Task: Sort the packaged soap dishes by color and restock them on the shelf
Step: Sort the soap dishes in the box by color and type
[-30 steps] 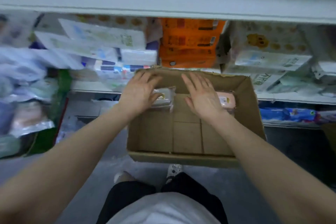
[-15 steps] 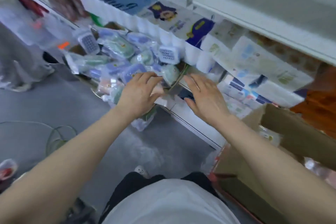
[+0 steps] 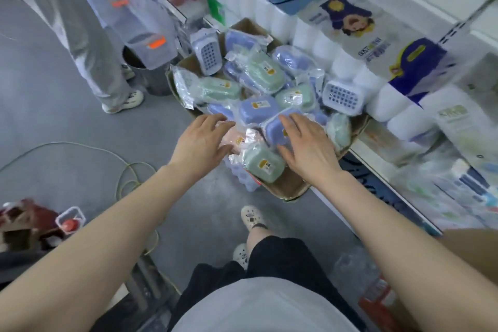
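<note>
Fingers of my left hand (image 3: 200, 143) and right hand (image 3: 307, 147) now lie spread and relaxed on the mixed soap dishes (image 3: 258, 89) in the far carton (image 3: 291, 186), having left the near-empty box, so sorting resumes.

Pink soap dish (image 3: 239, 140) half under hand.

both arms are bare from above the elbow down; no sleeves, watch or rings show on the left hand (image 3: 200, 140) or the right hand (image 3: 307, 148). the torso wears a plain white top (image 3: 258, 307), and below it black trousers (image 3: 272, 256) end above a bare ankle. the feet wear pale perforated clogs (image 3: 252, 217) with small charms.
</note>
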Demonstrator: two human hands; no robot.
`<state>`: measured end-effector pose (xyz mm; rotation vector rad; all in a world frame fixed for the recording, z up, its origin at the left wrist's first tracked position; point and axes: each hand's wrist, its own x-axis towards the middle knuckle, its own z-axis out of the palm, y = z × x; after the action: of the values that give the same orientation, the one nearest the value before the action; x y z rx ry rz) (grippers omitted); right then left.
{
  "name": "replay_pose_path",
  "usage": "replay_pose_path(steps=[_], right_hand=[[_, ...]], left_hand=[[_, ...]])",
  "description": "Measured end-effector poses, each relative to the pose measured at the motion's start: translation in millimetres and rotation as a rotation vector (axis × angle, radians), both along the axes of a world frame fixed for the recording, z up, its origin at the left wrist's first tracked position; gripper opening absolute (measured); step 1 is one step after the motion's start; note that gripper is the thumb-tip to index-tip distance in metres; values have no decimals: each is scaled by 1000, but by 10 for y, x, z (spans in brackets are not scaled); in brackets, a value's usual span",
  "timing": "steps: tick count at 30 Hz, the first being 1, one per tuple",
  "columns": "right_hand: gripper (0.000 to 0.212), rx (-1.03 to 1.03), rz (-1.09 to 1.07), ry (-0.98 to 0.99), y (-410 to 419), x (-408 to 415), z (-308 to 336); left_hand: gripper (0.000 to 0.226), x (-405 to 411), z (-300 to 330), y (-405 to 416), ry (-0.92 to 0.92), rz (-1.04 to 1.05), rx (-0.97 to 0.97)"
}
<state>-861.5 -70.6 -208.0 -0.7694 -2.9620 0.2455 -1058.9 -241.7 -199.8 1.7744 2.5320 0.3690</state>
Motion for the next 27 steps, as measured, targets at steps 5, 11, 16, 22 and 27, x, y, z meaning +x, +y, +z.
replay_pose_path(steps=[5, 11, 16, 22, 27], right_hand=[[63, -24, 19, 40, 210, -595, -217], [68, -145, 20, -19, 497, -1269, -500], [65, -171, -40, -115, 599, -1575, -633], [69, -173, -174, -151, 572, -1727, -866], [90, -175, -272, -251, 464, -1834, -936]], left_hand=[[52, -609, -190, 279, -10, 23, -76], [53, -1301, -379, 681, -52, 66, -174], [62, -1780, -565, 989, -133, 36, -307], [67, -2313, -781, 1472, -178, -144, -385], [89, -2669, -977, 1885, -143, -452, -605]])
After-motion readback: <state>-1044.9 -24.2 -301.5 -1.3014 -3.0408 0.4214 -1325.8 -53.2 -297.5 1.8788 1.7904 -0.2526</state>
